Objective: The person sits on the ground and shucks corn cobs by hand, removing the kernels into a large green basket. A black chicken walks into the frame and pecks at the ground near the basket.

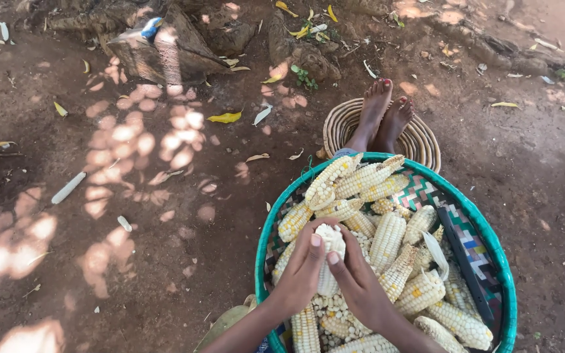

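Step in hand: shelling; both hands grip one pale, partly stripped maize cob [330, 252], held upright over the round woven basket with a teal rim [266, 232].
Left hand [302, 271]: wrapped around the cob's left side, thumb pressed against the kernels near the top.
Right hand [358, 284]: closed on the cob's right side, thumb tip just beside the left thumb.
Position of the cob: above the near-left part of the basket, over a layer of loose white kernels [335, 307].
Next move, as judged: thumb pressure along the remaining kernel rows, with the cob kept over the basket so that the grains fall inside.
Basket contents: a heap of unshelled yellow-and-white maize cobs [387, 238] and a dark flat strip [465, 265] lying along the right side.
Beyond the basket: two bare feet [384, 114] resting on a smaller coiled tan basket [426, 140].
Surface: bare reddish-brown earth [165, 196], sun-dappled, scattered with dry yellow leaves [225, 117] and a bare stripped cob [68, 187].
Surroundings: outdoors; grey rocks or roots [165, 49] at the top of the view.
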